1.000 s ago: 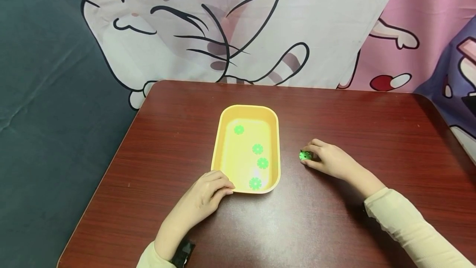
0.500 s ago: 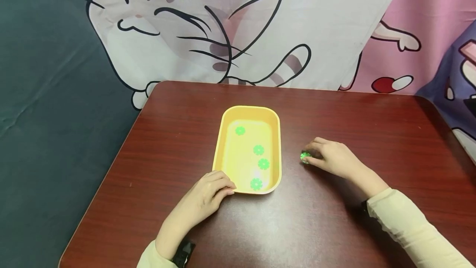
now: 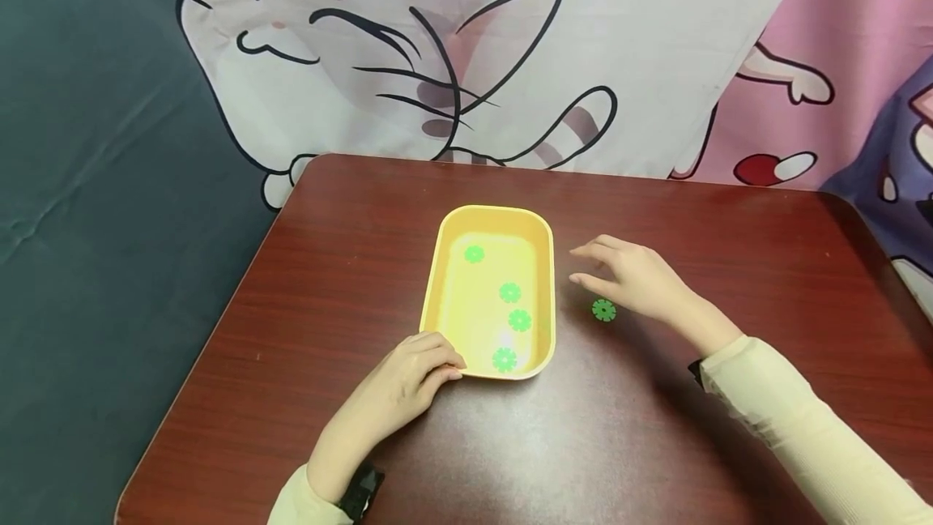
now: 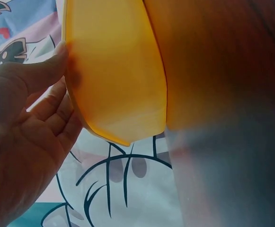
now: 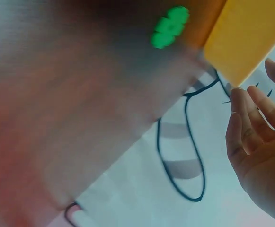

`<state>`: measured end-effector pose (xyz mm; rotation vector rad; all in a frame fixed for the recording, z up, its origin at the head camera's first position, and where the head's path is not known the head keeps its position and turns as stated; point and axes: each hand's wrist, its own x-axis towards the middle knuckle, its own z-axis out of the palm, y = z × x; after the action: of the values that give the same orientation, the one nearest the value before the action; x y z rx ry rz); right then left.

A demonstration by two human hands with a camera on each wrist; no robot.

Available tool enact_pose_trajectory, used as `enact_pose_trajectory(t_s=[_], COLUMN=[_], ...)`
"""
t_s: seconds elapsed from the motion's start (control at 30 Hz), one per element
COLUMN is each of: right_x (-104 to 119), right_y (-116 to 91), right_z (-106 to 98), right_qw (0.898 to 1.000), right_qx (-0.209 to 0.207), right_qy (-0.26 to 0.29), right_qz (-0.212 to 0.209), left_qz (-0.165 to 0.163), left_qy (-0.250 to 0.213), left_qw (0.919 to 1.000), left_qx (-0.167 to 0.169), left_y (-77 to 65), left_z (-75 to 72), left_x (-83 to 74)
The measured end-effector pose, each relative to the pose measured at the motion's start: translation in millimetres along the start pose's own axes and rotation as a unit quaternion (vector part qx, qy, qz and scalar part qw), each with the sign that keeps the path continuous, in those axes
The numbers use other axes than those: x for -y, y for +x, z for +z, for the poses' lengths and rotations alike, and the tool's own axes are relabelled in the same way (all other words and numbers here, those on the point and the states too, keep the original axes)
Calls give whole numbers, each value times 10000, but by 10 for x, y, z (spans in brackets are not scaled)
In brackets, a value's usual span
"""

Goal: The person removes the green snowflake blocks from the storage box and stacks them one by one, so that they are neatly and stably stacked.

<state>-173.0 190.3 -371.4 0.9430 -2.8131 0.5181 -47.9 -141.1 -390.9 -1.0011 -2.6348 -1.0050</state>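
A yellow tray (image 3: 466,298) stands on the table, with several flat green notched discs, one of them a green disc (image 3: 475,254) at its far end. My left hand (image 3: 397,379) grips the tray's near left corner; in the left wrist view the thumb and fingers pinch the yellow wall (image 4: 118,85). To the right of the tray, a single green notched disc (image 3: 603,310) lies flat on the table. Above and beyond that disc, my right hand (image 3: 634,278) is raised with its fingers apart and holding nothing, pointing toward the tray.
The dark red wooden table (image 3: 729,266) ends at a rounded far edge. Behind it hangs a cloth printed with a cartoon cat (image 3: 291,104), and a plain dark cloth (image 3: 109,266) is at the left.
My right hand has let go of the green disc, lifted, and moved away from me, leaving the disc on the table. The left hand keeps its grip on the tray.
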Motion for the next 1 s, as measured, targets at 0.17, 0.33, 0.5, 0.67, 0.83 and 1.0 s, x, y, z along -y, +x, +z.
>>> enact_pose_trajectory(t_s=[0.17, 0.33, 0.5, 0.67, 0.83, 1.0], right_x=[111, 259, 431, 539, 600, 647], right_y=[242, 508, 697, 901, 1056, 1187], right_z=[17, 41, 30, 113, 243, 376], right_qw=[9985, 9960, 9952, 9916, 9861, 9817], right_qx=[-6, 239, 718, 1095, 1396, 1654], right_qy=[455, 681, 503, 265, 139, -56], right_qz=[-304, -528, -435, -630, -895, -938], left_qz=[-15, 32, 28, -78, -54, 21], left_qy=[-25, -86, -119, -127, -210, -264], left_qw=[10000, 10000, 9999, 9998, 9997, 9996], left_qx=[95, 12, 33, 89, 108, 28], left_y=[-5, -20, -14, -23, -18, -27], left_z=[3, -5, -17, -28, -8, -6], left_x=[4, 22, 30, 22, 33, 61])
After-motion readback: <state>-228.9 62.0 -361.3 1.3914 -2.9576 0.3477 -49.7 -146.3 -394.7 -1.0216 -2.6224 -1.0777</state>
